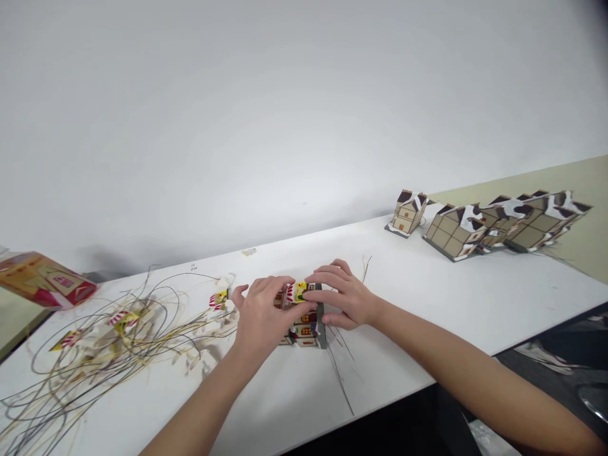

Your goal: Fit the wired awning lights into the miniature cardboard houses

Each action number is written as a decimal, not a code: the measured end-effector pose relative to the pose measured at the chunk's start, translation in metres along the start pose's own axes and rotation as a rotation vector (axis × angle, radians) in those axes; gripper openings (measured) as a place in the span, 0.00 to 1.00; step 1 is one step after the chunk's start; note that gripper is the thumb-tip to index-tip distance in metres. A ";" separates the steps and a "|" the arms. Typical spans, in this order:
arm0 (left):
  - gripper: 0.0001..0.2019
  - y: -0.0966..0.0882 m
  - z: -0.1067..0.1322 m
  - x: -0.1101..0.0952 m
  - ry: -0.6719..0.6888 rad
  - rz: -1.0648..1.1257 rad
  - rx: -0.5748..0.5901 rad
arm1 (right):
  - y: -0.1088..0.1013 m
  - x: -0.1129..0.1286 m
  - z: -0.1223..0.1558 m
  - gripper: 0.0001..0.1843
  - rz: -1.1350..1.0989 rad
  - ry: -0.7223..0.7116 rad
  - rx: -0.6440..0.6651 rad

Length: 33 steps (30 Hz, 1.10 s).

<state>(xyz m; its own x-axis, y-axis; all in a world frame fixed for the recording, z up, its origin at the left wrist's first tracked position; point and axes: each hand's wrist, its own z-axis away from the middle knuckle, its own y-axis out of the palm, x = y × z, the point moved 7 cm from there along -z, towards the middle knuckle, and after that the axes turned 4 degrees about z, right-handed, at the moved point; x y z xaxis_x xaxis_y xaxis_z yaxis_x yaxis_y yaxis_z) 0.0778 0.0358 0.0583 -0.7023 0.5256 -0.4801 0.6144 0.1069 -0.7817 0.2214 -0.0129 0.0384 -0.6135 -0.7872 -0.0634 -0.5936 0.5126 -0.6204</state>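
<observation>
A small model house [306,331] lies on the white bench [394,278], in the middle of the person's reach, its windowed front turned toward the camera and its dark grey edge along the right side. Against that front sits a yellow piece with a red-and-white striped awning [297,292], framed by the fingers of both hands.

The left hand [263,310] is partly open, its fingers curved and its thumb reaching across the house just below the awning piece. The right hand [346,296] comes in from the other side, fingers bent and spread, its fingertips at the awning piece and the dark edge. Overlap hides the contacts, so I cannot tell how firmly either hand has hold of anything.

Thin dark wires [340,380] trail from beside the house toward the near edge of the bench. Left of the left hand lies a large tangle of black and yellowish wires [156,339], with white parts and more striped pieces [124,319] among it. Beyond, a red-and-yellow carton [57,282] is tilted at the far left. A little pale yellow piece [249,252] lies near the wall. Well to the right stand one separate model house [407,212] and a close row of snow-roofed houses [503,225].
</observation>
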 end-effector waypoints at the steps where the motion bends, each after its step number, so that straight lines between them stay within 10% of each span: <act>1: 0.18 0.001 0.000 0.001 -0.002 0.007 0.015 | 0.001 0.000 0.001 0.25 -0.006 -0.008 0.007; 16: 0.16 -0.004 -0.011 0.003 0.261 0.082 0.302 | 0.001 0.000 0.002 0.31 -0.028 -0.067 0.030; 33: 0.13 -0.001 -0.014 0.008 0.344 0.128 0.369 | 0.006 0.000 0.007 0.33 -0.025 -0.095 0.068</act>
<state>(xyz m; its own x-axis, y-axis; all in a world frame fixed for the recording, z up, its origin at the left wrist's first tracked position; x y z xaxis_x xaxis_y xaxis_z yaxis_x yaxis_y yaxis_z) 0.0764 0.0521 0.0607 -0.4327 0.7685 -0.4714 0.4764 -0.2490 -0.8432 0.2214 -0.0118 0.0293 -0.5447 -0.8301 -0.1188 -0.5698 0.4704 -0.6738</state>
